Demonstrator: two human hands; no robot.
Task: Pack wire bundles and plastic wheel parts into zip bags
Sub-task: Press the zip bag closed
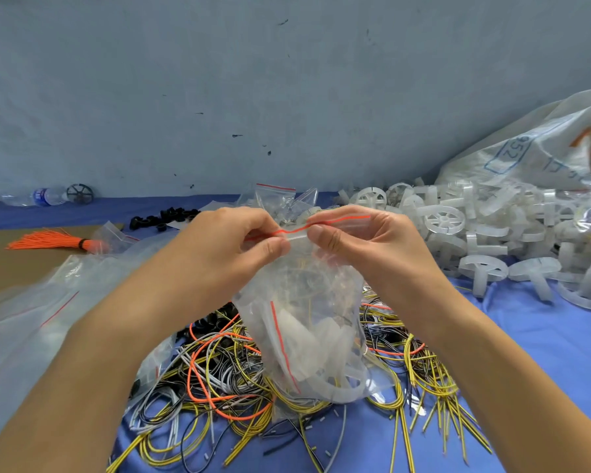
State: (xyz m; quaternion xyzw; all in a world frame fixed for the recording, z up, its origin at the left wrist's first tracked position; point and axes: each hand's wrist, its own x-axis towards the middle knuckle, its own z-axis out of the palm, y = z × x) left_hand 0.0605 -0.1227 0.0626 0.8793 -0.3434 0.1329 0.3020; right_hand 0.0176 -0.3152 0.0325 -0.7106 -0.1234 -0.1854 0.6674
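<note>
A clear zip bag (pixel 307 322) with a red seal line hangs in front of me, holding white plastic parts and some wire. My left hand (pixel 232 244) pinches the bag's top strip from the left, and my right hand (pixel 359 240) pinches it from the right, thumbs almost meeting at the middle. Under the bag lies a tangle of yellow, orange, grey and black wire bundles (pixel 219 380) on the blue cloth. Translucent plastic wheel parts (pixel 444 218) are heaped at the right.
Empty zip bags (pixel 31 319) spread at the left over brown cardboard, beside an orange wire bundle (pixel 52 241). Small black parts (pixel 166 218) and a water bottle (pixel 46 196) sit near the blue wall. A big printed plastic sack (pixel 539 155) leans at the far right.
</note>
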